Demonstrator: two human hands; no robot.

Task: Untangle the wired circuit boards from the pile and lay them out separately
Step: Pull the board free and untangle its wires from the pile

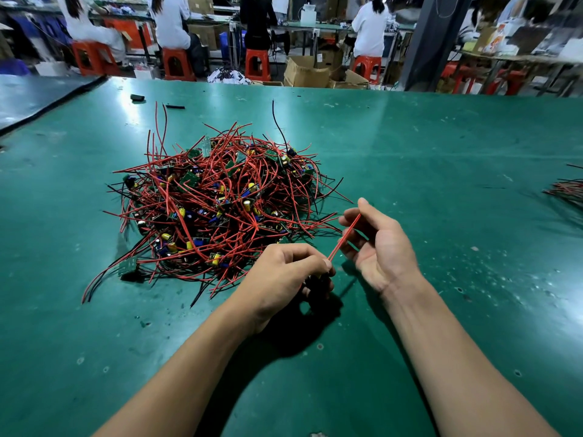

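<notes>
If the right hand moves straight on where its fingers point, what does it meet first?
Probably the loose red wires at the edge of the pile, just beyond the right hand; depth is unclear.

Both arms uncovered. Left grip and right grip are bare. Left forearm and right forearm are bare right down to the lower edge of view. Build is slim, with long, slender fingers. On the right forearm, tendon cords stand out lengthwise from the wrist, and fold lines cross the wrist itself. The right grip has a palm marked with deep creases. The left grip shows knuckle ridges and a short-trimmed thumbnail.
</notes>
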